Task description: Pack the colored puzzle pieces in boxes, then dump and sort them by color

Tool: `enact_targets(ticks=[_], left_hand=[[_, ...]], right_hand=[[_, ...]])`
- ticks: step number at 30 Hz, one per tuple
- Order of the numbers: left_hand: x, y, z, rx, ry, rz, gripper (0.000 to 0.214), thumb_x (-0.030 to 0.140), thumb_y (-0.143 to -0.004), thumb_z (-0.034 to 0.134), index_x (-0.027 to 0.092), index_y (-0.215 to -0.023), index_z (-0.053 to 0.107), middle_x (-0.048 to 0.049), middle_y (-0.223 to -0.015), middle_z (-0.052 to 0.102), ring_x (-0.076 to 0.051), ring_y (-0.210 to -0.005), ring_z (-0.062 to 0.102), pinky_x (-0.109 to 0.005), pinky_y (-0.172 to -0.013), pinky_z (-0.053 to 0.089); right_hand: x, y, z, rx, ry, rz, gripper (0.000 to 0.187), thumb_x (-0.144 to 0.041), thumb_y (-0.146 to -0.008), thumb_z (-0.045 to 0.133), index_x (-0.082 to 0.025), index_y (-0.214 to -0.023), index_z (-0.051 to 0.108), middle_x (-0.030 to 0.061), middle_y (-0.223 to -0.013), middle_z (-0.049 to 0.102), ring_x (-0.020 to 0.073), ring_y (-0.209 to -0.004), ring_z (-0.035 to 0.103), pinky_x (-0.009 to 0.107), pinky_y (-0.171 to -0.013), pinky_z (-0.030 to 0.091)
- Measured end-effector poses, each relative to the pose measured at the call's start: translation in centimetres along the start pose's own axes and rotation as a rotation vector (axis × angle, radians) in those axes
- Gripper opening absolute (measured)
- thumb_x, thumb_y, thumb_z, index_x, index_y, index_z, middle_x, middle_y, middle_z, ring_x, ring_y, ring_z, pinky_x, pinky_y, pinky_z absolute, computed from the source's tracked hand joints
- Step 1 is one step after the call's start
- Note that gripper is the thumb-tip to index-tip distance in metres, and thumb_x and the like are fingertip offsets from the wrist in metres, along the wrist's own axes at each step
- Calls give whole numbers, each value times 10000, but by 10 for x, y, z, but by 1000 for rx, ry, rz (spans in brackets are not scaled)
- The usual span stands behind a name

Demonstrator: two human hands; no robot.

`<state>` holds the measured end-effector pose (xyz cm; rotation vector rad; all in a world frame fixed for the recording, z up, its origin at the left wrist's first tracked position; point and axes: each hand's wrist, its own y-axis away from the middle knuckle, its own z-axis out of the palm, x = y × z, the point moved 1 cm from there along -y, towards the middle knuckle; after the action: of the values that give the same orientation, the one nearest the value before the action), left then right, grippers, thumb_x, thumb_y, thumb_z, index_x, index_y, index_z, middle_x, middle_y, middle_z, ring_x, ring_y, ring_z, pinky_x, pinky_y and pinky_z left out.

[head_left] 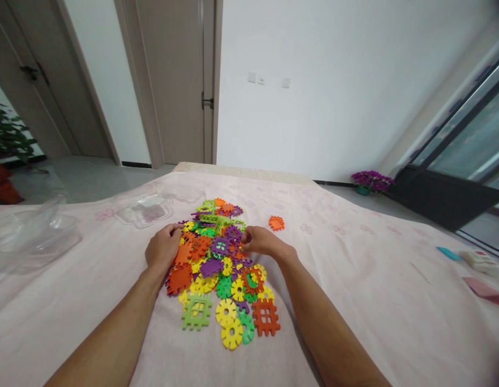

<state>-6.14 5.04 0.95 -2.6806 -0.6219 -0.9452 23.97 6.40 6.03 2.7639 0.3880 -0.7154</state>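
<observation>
A heap of plastic building pieces (211,267) in orange, purple, yellow and green lies on the pink cloth. It mixes toothed squares, open window frames and notched discs. My left hand (164,246) touches the heap's left edge beside orange squares, its bent fingers reaching over the pieces, not closed on any. At the right edge, my right hand (260,240) has its fingers curled in against purple and orange pieces; what lies between the fingertips is hidden. Nearest me are a light green frame (196,312), a yellow disc (232,334) and a red-orange frame (266,317).
One orange piece (276,223) lies apart, right of the heap. Clear plastic containers (35,236) and a clear lid (146,209) are on the left. At the far right sit a blue item (449,253), a white box (479,262) and a pink item (485,290).
</observation>
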Motion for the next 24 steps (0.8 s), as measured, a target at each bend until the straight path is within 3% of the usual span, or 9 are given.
enact_targets(ticks=[5,10,17,21,24], left_hand=[[1,0,0,-14,-13,-16,391,459,-906,472,361,-1161,752,-29,-1169,763,-299,-995,686,-369,-773,477],[2,0,0,-21,-14,-6,401,475,-910,456,366,-1166,746,-28,-1155,765,-304,-993,686,-372,-767,476],[-1,-3,2,-31,-12,-10,393,469,-906,461,377,-1165,742,-19,-1159,761,-304,-1009,684,-371,-769,477],[-2,-3,3,-31,-13,-11,392,481,-909,455,386,-1156,744,-19,-1145,763,-306,-996,686,-375,-762,481],[-3,-3,3,-27,-13,-10,403,500,-911,453,379,-1156,748,-29,-1146,764,-311,-990,687,-378,-757,485]], right_hand=[[3,-4,2,11,-85,12,312,-155,-669,806,-191,-960,697,-18,-800,704,146,-742,631,225,-612,388],[-2,3,-10,38,-98,-15,119,-161,-712,750,-186,-826,726,-16,-735,696,138,-699,620,232,-608,392],[-17,23,-33,121,-81,-107,82,-132,-734,701,-182,-800,701,-2,-768,704,122,-693,612,220,-604,385],[5,17,-45,302,-185,-110,79,-194,-794,666,-182,-855,714,7,-740,695,123,-660,616,217,-586,404],[40,10,-53,446,-316,9,140,-217,-813,635,-164,-914,717,14,-710,681,126,-618,621,218,-560,430]])
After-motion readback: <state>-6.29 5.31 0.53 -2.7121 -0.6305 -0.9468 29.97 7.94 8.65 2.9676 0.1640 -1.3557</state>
